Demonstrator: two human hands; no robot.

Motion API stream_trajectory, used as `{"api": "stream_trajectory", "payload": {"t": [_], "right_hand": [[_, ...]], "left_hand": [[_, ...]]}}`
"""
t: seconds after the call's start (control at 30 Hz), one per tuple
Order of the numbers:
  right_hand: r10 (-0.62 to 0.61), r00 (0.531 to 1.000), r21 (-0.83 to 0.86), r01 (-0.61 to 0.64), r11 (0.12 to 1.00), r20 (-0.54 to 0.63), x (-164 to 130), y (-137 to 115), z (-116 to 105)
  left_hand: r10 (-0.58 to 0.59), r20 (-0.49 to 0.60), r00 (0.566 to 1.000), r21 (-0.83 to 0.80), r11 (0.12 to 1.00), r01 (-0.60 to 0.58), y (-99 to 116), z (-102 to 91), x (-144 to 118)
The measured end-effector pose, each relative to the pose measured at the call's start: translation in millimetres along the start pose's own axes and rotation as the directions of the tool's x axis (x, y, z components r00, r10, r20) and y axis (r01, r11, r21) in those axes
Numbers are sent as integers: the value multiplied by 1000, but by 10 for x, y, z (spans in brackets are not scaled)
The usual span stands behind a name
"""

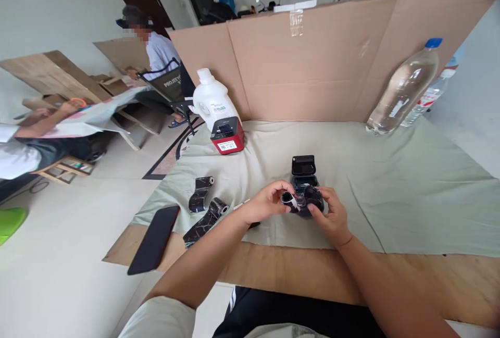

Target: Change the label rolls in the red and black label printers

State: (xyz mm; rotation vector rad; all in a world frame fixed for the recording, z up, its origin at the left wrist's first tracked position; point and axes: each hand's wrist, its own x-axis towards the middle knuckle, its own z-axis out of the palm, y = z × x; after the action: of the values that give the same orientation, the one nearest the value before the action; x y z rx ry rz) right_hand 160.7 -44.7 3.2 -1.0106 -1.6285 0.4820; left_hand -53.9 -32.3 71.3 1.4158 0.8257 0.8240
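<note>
Two hands meet over one small black printer (303,179), which sits with its lid up at the near middle of the grey-green cloth (410,187). The left hand (265,203) pinches a dark ribbon roll (289,199) between thumb and fingertips, fingers curled in; the right hand (332,215) is closed about the dark rounded part (314,197) just in front of the printer, touching the roll. The roll looks glossy black, with a hollow core end facing the camera. Left of the hands lie two more black rolls (201,193), partly unwound, and one phone (154,239) at the cloth's edge. Farther back stand one red box (227,137), one white jug (211,98) and two clear bottles (404,88).
</note>
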Motion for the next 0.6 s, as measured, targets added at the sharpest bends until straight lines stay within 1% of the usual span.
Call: {"api": "stream_trajectory", "payload": {"t": [0.03, 0.07, 0.1, 0.13, 0.2, 0.23, 0.27, 0.33, 0.5, 0.6], "right_hand": [[-21, 999, -18, 21, 1000, -49, 14, -12, -14], [-57, 994, -43, 53, 998, -94, 29, -18, -31], [-103, 986, -73, 94, 993, -132, 44, -15, -48], [-146, 978, -104, 131, 986, -149, 58, -4, -64], [-188, 976, -166, 168, 972, -112, 79, 44, -85], [-188, 980, -189, 172, 967, -72, 85, 77, -88], [-183, 983, -205, 173, 963, -29, 88, 111, -86], [-164, 986, -232, 168, 958, 37, 89, 174, -74], [-115, 992, -281, 125, 952, 52, 84, 233, -58], [-129, 989, -262, 143, 954, 70, 87, 213, -59]], "left_hand": [[76, -21, 997, 100, 992, -74, -29, 13, 69], [156, -44, 987, 222, 965, -143, -60, 26, 143], [229, -63, 971, 354, 915, -193, -95, 37, 221], [287, -74, 955, 482, 849, -217, -133, 48, 300], [343, -68, 937, 676, 707, -209, -218, 69, 452], [346, -59, 936, 730, 655, -196, -261, 79, 519], [343, -53, 938, 761, 622, -184, -301, 90, 576], [328, -61, 943, 786, 597, -157, -361, 109, 660], [208, -97, 973, 833, 552, -35, -380, 121, 728], [169, -84, 982, 857, 515, -16, -371, 110, 726]]}}
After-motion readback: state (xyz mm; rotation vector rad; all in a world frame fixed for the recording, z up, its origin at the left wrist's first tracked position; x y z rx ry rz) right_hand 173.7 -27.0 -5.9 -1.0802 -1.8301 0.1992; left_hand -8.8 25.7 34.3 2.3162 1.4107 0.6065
